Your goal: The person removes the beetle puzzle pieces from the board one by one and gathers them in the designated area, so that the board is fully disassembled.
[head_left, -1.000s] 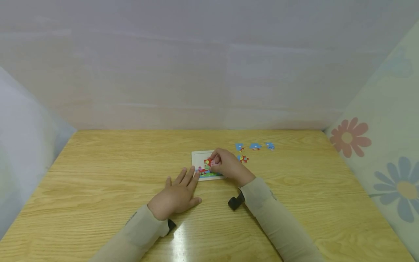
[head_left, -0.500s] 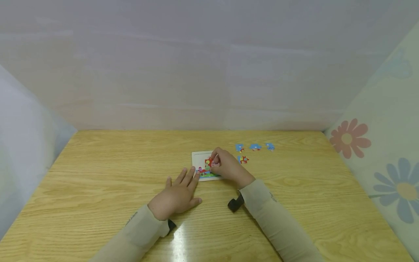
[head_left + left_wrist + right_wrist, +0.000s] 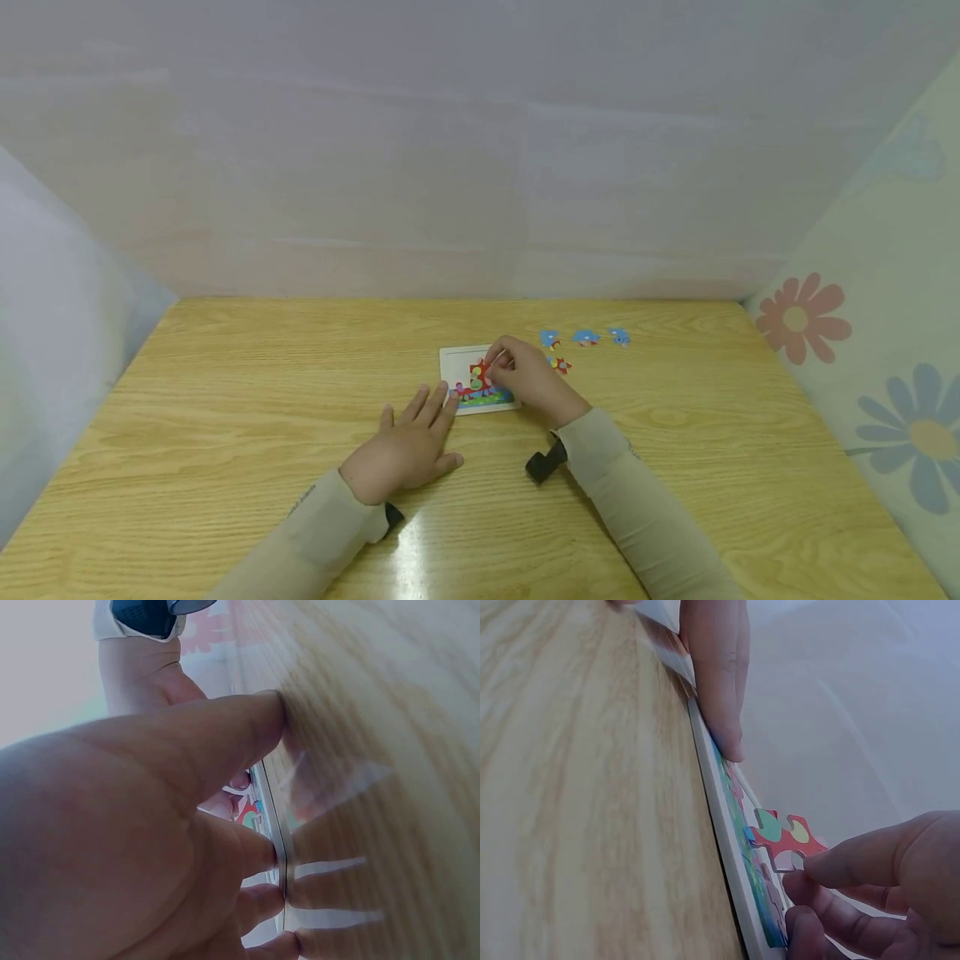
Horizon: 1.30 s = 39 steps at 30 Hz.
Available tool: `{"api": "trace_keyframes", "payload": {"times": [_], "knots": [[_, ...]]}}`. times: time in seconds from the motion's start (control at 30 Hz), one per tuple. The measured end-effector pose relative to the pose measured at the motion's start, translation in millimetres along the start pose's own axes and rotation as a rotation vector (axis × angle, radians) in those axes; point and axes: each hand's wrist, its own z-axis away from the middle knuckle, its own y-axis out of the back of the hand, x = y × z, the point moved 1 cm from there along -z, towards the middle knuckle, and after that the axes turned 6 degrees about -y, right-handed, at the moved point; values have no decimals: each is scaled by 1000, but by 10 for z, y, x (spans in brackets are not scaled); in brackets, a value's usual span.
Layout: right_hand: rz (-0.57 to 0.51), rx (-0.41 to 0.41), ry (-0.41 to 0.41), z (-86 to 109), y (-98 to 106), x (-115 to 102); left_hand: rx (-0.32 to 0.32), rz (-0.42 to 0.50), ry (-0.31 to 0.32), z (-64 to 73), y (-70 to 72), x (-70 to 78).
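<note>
My right hand pinches a red jigsaw piece with yellow and green spots between thumb and fingers. In the right wrist view the piece stands tilted, its lower edge close over the white puzzle tray. A strip of joined pieces, green and blue with red bits, fills the tray's near side, and bare white shows at its far left. Spread flat on the table, my left hand touches the tray's near left corner with its fingertips. The right fingers hide the tray's right part.
Several loose jigsaw pieces lie right of the tray: blue ones in a row farther back, and a red one beside the right hand. A pale wall rises at the table's far edge.
My right hand's fingers and thumb have shifted slightly right with the red piece pinched, and more of the strip below shows. The left hand and the tray have hardly moved.
</note>
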Motion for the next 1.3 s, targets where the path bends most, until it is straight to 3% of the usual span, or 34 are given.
{"api": "trace_keyframes", "payload": {"times": [0.27, 0.5, 0.9, 1.3], "knots": [[-80, 40, -41, -17, 27, 15, 6, -2, -4, -16, -22, -10], [-113, 18, -60, -9, 105, -7, -5, 9, 8, -15, -30, -4], [-81, 37, -63, -37, 226, 29, -3, 14, 13, -7, -19, 8], [-77, -3, -94, -49, 402, 54, 3, 18, 5, 5, -7, 2]]}}
